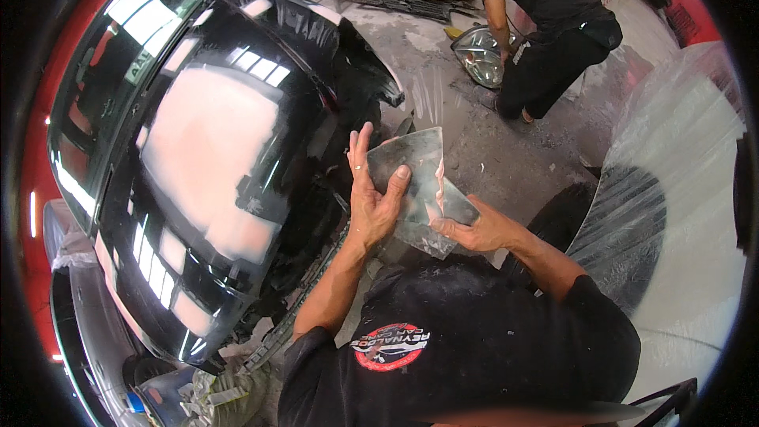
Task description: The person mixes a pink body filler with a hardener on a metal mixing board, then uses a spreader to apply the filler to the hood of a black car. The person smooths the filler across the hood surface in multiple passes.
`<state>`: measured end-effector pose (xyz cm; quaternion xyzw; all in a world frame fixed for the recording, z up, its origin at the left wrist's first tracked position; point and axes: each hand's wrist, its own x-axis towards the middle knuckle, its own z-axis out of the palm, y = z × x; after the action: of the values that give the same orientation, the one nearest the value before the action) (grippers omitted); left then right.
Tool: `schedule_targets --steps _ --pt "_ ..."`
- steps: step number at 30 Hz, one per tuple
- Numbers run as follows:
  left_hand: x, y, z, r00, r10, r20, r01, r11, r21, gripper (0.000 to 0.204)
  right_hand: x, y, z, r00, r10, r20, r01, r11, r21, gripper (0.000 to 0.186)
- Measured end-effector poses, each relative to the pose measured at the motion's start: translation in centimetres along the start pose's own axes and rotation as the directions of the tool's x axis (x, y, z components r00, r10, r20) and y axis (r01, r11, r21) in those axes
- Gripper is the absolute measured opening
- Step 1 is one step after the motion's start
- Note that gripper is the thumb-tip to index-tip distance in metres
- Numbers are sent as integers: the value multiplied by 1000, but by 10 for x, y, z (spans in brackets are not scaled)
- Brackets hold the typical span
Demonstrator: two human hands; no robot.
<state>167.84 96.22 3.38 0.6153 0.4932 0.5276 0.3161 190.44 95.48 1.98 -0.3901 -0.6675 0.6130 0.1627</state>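
My left hand (370, 194) grips the left edge of a clear, dusty piece of film or plastic sheet (419, 166), thumb pressed on its face. My right hand (474, 231) holds the same sheet from its lower right corner, fingers pinching the lower edge. The sheet is held upright in front of my chest, just right of the shiny black car bonnet (213, 158). A ring shows on one finger of my left hand.
A black car fills the left, its windscreen (126, 47) at upper left. Another person in black (553, 24) crouches at the top beside a headlight unit (478, 55) on the dusty concrete floor. A plastic-covered body panel (680, 190) stands at the right.
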Motion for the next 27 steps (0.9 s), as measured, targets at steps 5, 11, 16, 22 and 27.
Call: schedule_targets --steps 5,11,16,22,27 --pt "16 17 2 984 -171 -39 137 886 -443 40 10 4 -16 952 -305 9 293 907 -304 43" --pt "46 36 -13 835 -247 -491 -192 707 -681 45 3 -20 -19 798 -308 -518 320 945 -69 55" --pt "45 59 15 830 28 -556 -389 743 -544 51 11 -43 14 376 -880 -291 429 444 -787 58" --pt "38 78 18 780 35 -625 -361 840 -404 52 28 -47 29 328 -921 -209 436 344 -831 54" --pt "16 75 21 874 -92 -477 -249 758 -602 51 33 -44 21 306 -923 -232 453 356 -817 52"
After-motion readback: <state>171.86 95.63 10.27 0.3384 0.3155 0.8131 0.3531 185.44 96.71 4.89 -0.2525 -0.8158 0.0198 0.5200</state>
